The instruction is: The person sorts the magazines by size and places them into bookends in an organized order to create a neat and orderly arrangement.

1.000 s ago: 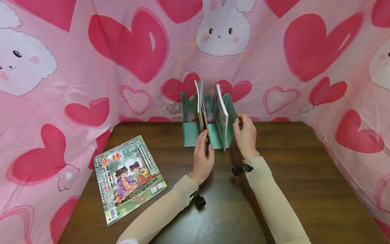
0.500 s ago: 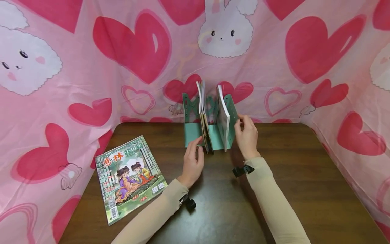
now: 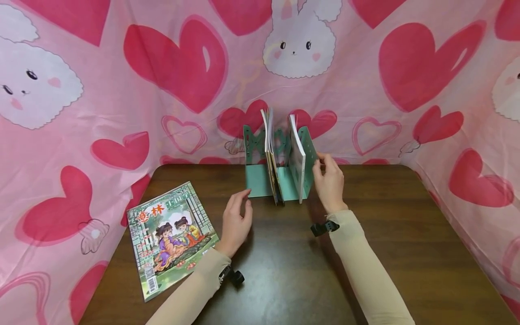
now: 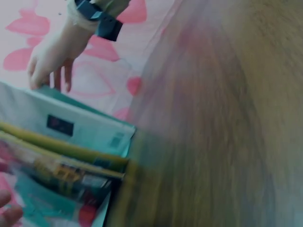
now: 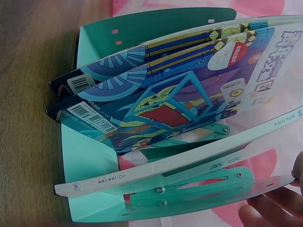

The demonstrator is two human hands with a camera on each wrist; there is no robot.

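Note:
A green metal book rack (image 3: 258,181) stands at the back of the table. Two thin magazines (image 5: 161,101) with blue illustrated covers lean in its middle; a white-spined book (image 3: 301,169) stands by its right panel. My right hand (image 3: 330,183) pinches the upper front edge of that panel, thumb and fingers on either side. My left hand (image 3: 235,225) is in front of the rack's left side, holding nothing, its fingers relaxed and slightly bent. To its left, a magazine (image 3: 174,241) with two cartoon children on its cover lies flat, partly behind my left wrist.
The brown wooden table (image 3: 390,253) is closed in by pink fabric (image 3: 353,54) printed with hearts and rabbits, close behind the rack. A black device (image 3: 233,275) is strapped to my left wrist, another (image 3: 324,227) to my right. The left wrist view is blurred.
My left hand has let go of the magazines in the rack and moved left and nearer to me, beside the flat magazine. My right hand has kept its grip on the rack.

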